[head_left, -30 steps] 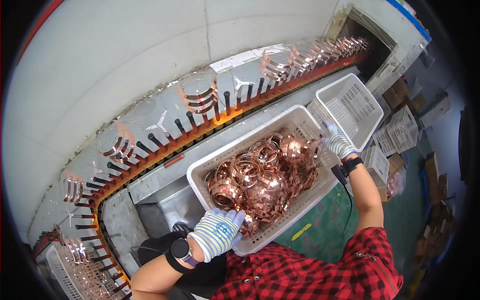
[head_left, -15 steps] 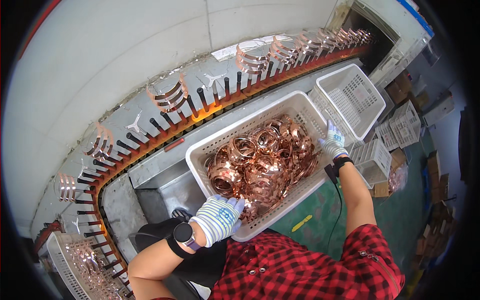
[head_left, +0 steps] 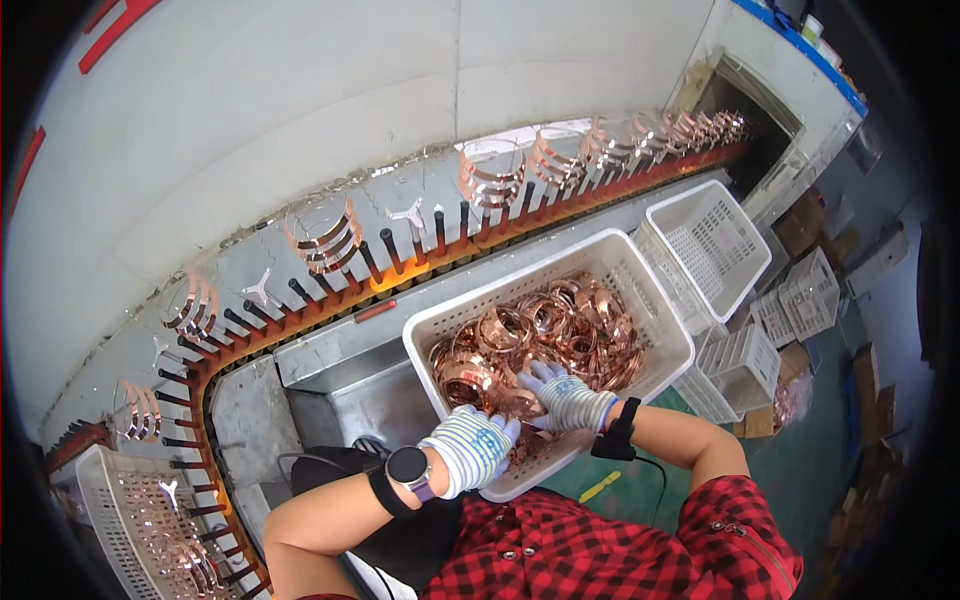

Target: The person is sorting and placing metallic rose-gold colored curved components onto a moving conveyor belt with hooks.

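L hand [head_left: 470, 450] by near rim of white crate [head_left: 668, 340], fingers at copper rings [head_left: 505, 328] heaped inside; R hand [head_left: 567, 395] on same heap, fingers bent; can't tell if either grips; bare gap at crate's R end; grey metal counter [head_left: 240, 420] L, pale wall [head_left: 300, 110] behind, green floor [head_left: 780, 470] R.

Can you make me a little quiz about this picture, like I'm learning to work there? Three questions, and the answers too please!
1. Pick one. What colour are the shiny rings in the big white basket?
A) blue
B) copper
C) black

2. True or false: the left hand and the right hand both wear striped gloves.

3. Fill the gap: the round watch is nearer to the ____ hand.

Key: 1. B; 2. true; 3. left.
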Motion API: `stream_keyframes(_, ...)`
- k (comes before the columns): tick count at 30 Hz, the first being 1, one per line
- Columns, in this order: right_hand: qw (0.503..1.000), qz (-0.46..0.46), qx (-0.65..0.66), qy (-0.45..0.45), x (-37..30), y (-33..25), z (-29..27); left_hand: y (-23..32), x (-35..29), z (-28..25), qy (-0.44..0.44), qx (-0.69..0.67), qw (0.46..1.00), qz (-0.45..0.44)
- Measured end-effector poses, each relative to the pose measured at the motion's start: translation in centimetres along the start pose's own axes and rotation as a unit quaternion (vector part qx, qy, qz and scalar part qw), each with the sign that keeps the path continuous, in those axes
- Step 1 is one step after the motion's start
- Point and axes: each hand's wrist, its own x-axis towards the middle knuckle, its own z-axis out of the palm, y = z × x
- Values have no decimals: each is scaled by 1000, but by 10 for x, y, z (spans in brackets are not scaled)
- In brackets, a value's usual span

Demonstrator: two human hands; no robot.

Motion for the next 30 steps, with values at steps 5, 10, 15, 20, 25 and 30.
stream_keyframes(5, 994, -37, 94, -31, -6, 73, -73, 0, 36, -3, -33, 7, 999, 2)
stream_keyframes(10, 941, 176, 234, 170, 30, 117, -205, -11, 55, -1, -32, -23, 999, 30)
stream_keyframes(15, 686, 68, 681, 246, 109, 191, -253, -12, 87, -5, -18, 1, 999, 40)
stream_keyframes(20, 580, 103, 762, 269, 191, 150, -279, -19, 108, -17, -37, 3, 999, 6)
stream_keyframes(25, 738, 85, 569, 353, 247, 282, -276, -13, 134, -27, -7, -16, 999, 45)
stream_keyframes(30, 759, -42, 271, 591, 229, 224, -269, -24, 146, -17, 5, -8, 1000, 26)
